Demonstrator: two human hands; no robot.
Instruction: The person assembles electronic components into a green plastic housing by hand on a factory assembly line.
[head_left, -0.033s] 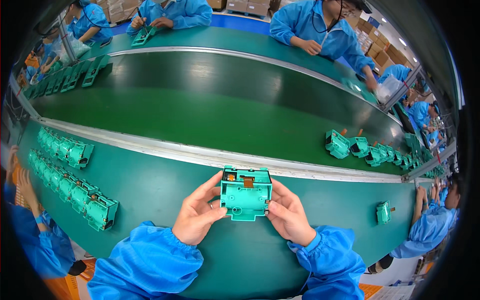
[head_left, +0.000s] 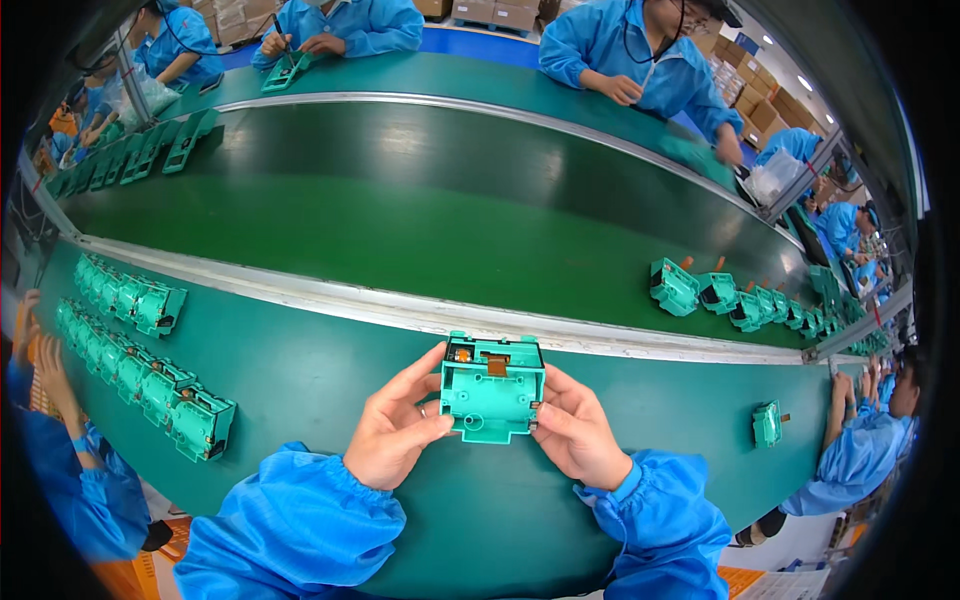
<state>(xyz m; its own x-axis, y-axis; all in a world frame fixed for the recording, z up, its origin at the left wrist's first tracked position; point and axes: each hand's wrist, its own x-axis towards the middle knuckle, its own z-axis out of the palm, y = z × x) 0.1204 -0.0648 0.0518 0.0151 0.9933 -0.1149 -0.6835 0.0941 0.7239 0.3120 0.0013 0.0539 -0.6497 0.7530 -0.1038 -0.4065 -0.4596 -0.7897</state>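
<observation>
Two rows of teal moulded plastic housings (head_left: 130,345) stand along the left end of the green work table (head_left: 300,390), one row nearer the steel rail, one nearer the front edge; the front row ends in a housing close to the left sleeve.

Left hand (head_left: 400,432): fingers curled, thumb forward, clamped on the left side of a teal box-shaped plastic housing with an open top (head_left: 492,390). Right hand (head_left: 580,432): likewise closed on the right side of the same housing. The piece is held just above the table, near the middle of its front half, short of the rail, with its flat ribbed face toward the camera.

Contents of the held housing: the upper cavity shows dark parts, a small orange-brown flat strip at the centre and an orange bit at the left corner. What sits deeper is hidden.

Step in hand, as judged: an inspection or seating check of the strip, both hands steadying the piece. The next move probably calls for one hand to keep its grip while a thumb or fingertip works the strip, with light pressure since it looks thin.

Beyond the rail, the dark green conveyor belt (head_left: 400,230) carries a line of similar teal housings with orange tabs (head_left: 735,300) toward its right end. A single small teal part (head_left: 767,423) lies by the table's right edge.
</observation>
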